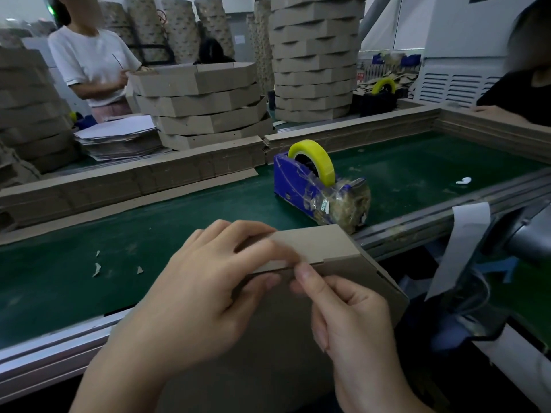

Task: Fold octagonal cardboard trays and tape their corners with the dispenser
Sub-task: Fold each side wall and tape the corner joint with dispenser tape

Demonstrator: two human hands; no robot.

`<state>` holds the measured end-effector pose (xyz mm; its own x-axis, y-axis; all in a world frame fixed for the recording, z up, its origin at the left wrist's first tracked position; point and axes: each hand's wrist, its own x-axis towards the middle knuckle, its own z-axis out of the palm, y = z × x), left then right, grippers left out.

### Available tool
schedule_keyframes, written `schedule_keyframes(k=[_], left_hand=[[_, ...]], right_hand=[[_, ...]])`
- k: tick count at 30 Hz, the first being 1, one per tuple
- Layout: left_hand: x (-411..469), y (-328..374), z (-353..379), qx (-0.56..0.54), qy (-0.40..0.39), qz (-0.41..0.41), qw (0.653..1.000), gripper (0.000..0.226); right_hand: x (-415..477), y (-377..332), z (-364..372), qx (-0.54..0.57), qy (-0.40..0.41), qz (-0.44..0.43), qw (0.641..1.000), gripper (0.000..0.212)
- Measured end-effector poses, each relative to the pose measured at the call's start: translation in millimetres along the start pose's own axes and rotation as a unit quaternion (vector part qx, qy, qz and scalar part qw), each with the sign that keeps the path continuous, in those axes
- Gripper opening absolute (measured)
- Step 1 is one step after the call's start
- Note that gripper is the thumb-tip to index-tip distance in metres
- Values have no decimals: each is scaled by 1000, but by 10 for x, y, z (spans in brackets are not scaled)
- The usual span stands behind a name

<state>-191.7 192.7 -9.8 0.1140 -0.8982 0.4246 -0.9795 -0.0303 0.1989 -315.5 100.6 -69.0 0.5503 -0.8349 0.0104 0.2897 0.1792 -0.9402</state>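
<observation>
Brown matte cardboard tray (328, 248) sits at the near edge of the green counter (149, 234), one wall folded up with a stepped flap at the corner. The left hand (205, 281) curls its fingers over that wall, and the right hand (348, 320) pinches the corner seam. The hands hide the joint, and the tray's base is cut off at 6 o'clock. At 12 o'clock stands the blue tape dispenser (310, 186) with its yellow roll.

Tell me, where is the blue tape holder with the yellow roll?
In the head view the tape dispenser sits on the green belt, a little right of centre, just beyond the held cardboard tray.
</observation>
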Motion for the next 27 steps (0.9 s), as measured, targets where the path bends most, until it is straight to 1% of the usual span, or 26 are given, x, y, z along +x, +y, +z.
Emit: schedule_keyframes(k=[2, 4, 6, 9, 11, 14, 16, 18, 19, 20, 21, 22, 23, 24, 25, 26, 27], left_hand=[[-32, -18, -30, -22, 1, -10, 1000, 31], [-46, -8, -42, -38, 22, -36, 998, 35], [-20, 51, -18, -17, 54, -61, 996, 37], [52, 141, 55, 50, 110, -88, 989, 35], [59, 153, 91, 53, 130, -91, 986, 35], [35, 105, 117, 49, 146, -73, 985, 34], [21, 78, 119, 66, 143, -67, 985, 33], [1, 39, 107, 95, 132, -72, 984, 35], [-18, 16, 98, 106, 125, -80, 983, 36], [-43, -9, 83, 116, 118, -89, 982, 36], [-72, -38, 64, 127, 111, -96, 981, 37], [-105, -65, 46, 140, 104, -101, 979, 37], [-133, -91, 28, 154, 96, -104, 978, 40], [-160, -113, 7, 165, 85, -108, 977, 45], [-185, -124, -21, 172, 72, -112, 976, 51], [-191, -117, -51, 177, 59, -114, 976, 55], [-175, -87, -79, 181, 48, -112, 976, 58]], right_hand=[[-2, -10, -35, -18, -38, 10, 999, 43], [-1, -29, -54, -22, -73, 20, 997, 43], [-2, -45, -51, -29, -94, 23, 995, 41], [4, -31, -38, -37, -113, 23, 993, 41], [8, -35, -35, -43, -122, 25, 991, 43], [33, -68, -59, -73, -148, 39, 986, 37], [81, -101, -109, -103, -176, 67, 977, 35], [116, -90, -164, -146, -189, 109, 965, 41], [127, -56, -200, -162, -174, 111, 965, 44], [148, -7, -258, -166, -141, 75, 973, 46], [177, 33, -327, -159, -95, 3, 983, 44], [213, 61, -408, -159, -35, -95, 982, 38], [260, 66, -492, -188, 27, -195, 962, 29], [314, 60, -557, -248, 66, -266, 929, 24], [356, 47, -585, -312, 64, -306, 897, 31], [388, 58, -590, -358, 43, -323, 875, 39], [396, 77, -561, -382, 16, -321, 866, 42]])
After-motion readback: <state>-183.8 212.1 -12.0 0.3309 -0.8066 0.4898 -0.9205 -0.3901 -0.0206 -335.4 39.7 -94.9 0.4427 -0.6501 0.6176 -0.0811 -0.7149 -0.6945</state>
